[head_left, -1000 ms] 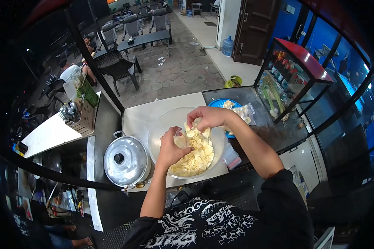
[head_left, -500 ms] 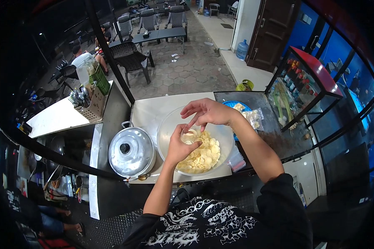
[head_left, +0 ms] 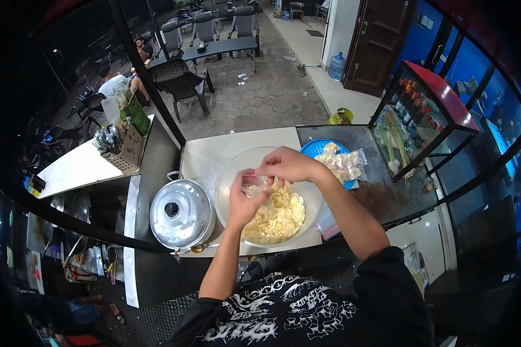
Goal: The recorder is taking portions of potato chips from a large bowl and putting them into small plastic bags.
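Over a large clear bowl (head_left: pixel 317 208) of pale yellow chips (head_left: pixel 281 221), both hands are at a small clear plastic bag (head_left: pixel 251 181). My left hand (head_left: pixel 244 201) is curled round the bag, thumb on one side and fingers on the other. My right hand (head_left: pixel 292 164) bends over from the right, its fingertips pinched together at the bag's upper part. Motion blurs the left fingertips, and how much the bag holds cannot be made out. Right of the bowl, a blue plate (head_left: pixel 311 148) bears several clear bags of chips (head_left: pixel 342 163).
A lidded metal pot (head_left: pixel 182 217) stands left of the bowl. Flat plastic bags (head_left: pixel 330 224) lie at the bowl's right edge. A glass case (head_left: pixel 422 115) with bottles stands at the right. A cutlery basket (head_left: pixel 124 151) sits on the left ledge. Seated people are beyond.
My right hand has come down and closed from loosely spread fingers into a pinch at the bag. The left hand has shifted slightly left and turned the bag.
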Available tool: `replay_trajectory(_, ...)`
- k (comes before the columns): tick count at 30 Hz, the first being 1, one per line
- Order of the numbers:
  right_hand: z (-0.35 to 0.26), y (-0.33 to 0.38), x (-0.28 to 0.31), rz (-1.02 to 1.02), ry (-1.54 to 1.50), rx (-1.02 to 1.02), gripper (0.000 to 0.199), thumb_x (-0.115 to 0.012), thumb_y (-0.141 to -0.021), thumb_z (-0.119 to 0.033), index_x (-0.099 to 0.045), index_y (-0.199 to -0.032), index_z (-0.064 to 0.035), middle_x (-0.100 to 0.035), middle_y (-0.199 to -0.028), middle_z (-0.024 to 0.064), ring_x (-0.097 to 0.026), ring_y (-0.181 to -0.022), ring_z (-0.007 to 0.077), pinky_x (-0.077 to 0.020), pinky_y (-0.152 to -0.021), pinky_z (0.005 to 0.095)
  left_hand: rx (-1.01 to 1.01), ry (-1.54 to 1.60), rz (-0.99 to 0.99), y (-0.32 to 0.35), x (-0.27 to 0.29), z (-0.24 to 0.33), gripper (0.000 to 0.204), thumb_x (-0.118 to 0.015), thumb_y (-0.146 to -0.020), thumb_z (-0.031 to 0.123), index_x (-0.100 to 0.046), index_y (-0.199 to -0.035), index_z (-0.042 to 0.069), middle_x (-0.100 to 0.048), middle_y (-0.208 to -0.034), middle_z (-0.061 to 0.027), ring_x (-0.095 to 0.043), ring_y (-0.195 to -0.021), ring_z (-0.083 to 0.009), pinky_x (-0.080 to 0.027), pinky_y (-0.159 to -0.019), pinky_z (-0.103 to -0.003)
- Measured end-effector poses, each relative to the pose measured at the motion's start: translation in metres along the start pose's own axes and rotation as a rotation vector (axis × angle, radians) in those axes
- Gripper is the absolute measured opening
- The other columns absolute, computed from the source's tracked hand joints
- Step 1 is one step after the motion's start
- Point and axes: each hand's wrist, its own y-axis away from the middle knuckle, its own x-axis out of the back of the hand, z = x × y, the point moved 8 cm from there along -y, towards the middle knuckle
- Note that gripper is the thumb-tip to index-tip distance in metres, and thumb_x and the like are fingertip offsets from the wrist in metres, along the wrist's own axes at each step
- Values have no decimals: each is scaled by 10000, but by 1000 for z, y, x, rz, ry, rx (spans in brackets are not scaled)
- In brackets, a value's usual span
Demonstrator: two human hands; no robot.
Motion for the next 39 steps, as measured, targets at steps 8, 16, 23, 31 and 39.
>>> replay_trajectory(8, 112, -53, -25, -164, 305, -311, 346, -647, -791, -321, -658, -982, -33, -662, -799, 123, -638, -622, 195, -499, -472, 323, 67, 134, -102, 13, 14, 8, 545, -805, -611, 105, -512, -1066, 42, -476, -825, 3, -468, -770, -103, -406, -702, -254)
replay_trajectory(16, 199, -72, -117, -506, 954, -255, 482, -749, -651, -247, -646, -1084, -64, -634, -1088, 114, -618, -947, 275, -537, -731, 396, -84, -224, 122, 15, 46, 53, 608, -819, -504, 212, -503, -993, 35, -443, -731, 1, -446, -694, -116, -378, -629, -267)
replay_trajectory(23, 168, -49, -121, -619, 693, -329, 551, -758, -617, -193, -612, -1132, -62, -617, -1102, 113, -628, -913, 290, -541, -687, 413, -322, -475, 183, 25, 43, 63, 619, -833, -474, 334, -559, -932, 20, -552, -785, -106, -563, -694, -233, -470, -641, -340)
replay_trajectory(31, 195, -69, -113, -535, 483, -396, 459, -688, -654, -33, -612, -1106, -29, -631, -978, 117, -648, -792, 280, -592, -588, 365, -240, -466, 206, 24, 41, 61, 667, -835, -481, 343, -563, -995, 16, -571, -828, -107, -564, -727, -227, -474, -669, -333)
replay_trajectory(39, 88, -42, -23, -126, -81, -132, 358, -651, -697, 6, -619, -1052, 30, -640, -969, 146, -649, -801, 223, -605, -615, 323, -217, -549, 90, 8, 42, 54, 670, -820, -505, 361, -568, -1026, 23, -604, -896, -133, -595, -793, -283, -487, -711, -366)
